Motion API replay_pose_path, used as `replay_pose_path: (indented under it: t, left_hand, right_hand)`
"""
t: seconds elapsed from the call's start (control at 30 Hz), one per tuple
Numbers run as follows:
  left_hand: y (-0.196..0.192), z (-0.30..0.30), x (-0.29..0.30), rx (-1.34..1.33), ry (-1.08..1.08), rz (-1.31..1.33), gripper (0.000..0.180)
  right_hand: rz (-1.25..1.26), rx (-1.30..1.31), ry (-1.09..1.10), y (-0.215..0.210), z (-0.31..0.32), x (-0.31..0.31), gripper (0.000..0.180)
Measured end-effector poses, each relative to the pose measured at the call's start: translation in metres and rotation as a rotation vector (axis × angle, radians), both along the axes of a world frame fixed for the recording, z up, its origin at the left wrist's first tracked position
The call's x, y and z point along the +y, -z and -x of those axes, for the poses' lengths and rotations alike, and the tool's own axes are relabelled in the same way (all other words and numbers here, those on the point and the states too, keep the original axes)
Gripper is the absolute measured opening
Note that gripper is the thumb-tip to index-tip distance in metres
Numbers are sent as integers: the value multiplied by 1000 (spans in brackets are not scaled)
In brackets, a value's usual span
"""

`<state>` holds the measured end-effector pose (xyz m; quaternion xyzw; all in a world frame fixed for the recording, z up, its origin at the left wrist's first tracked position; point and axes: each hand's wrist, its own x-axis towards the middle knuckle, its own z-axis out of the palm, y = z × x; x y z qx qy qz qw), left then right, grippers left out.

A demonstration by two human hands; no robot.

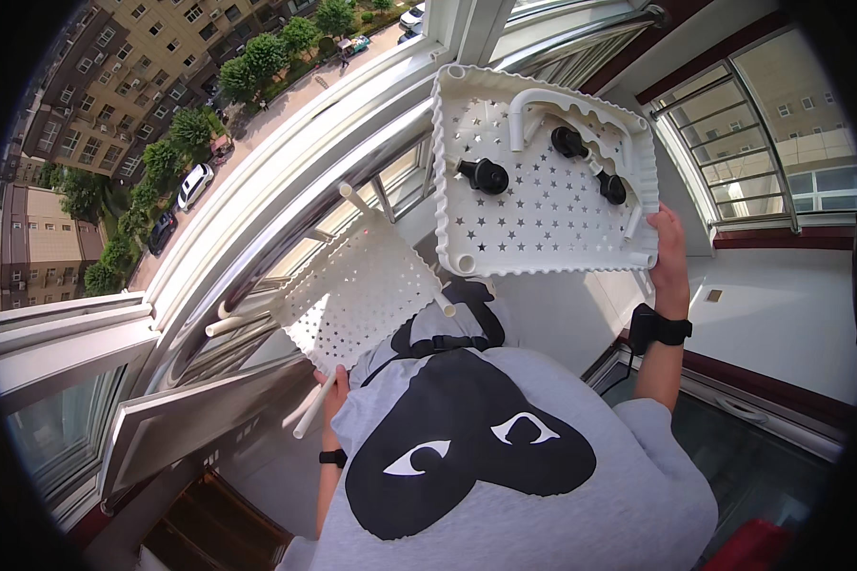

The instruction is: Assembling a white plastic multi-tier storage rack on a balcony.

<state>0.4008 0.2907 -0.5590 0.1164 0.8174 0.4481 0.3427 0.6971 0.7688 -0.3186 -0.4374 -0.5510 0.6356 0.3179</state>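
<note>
1. At about 1 o'clock in the head view, the right hand [669, 249] is closed on the right rim of a large white perforated tray [543, 205], held tilted with its underside up; three black caster wheels [486, 175] and a bent white tube [543, 103] show on that side.
2. At about 7 o'clock from that tray, the left hand [331, 392] grips a couple of white tubes [307, 407] at the lower corner of a smaller white perforated shelf [357, 293], which stands apart from the tray.
3. To do this well, I judge each hand needs a firm wrap, since both pieces hang close to an open window [114, 381] high above a street; keeping them on the room side of the steel rail [286, 224] would guard against a drop.
4. The tray is carried by one edge only, so it may swing; a grip nearer its middle would likely steady it.
5. No table shows. The person wears a grey shirt with a black heart shape [467, 447] and dark wristbands.
6. Beyond the glass, at 10 to 11 o'clock, lie apartment blocks [133, 76], trees and parked cars; a white sill [781, 324] runs at 3 o'clock.
</note>
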Motion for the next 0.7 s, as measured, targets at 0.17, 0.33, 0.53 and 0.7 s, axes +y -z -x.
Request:
replay_pose_path:
  t: [0.17,0.33,0.53,0.7]
  left_hand:
    - [-56,33,-2,117,272,92,43]
    - [-199,104,-105,50,438,155,45]
    - [-312,237,-276,99,-25,-92,50]
    - [-332,267,-336,-242,-191,-641,61]
  right_hand:
    - [106,142,-206,-13,54,-36,44]
    - [181,199,-446,-71,185,-179,43]
    - [190,132,-650,-135,344,-360,42]
    - [143,112,-618,-167,409,-453,42]
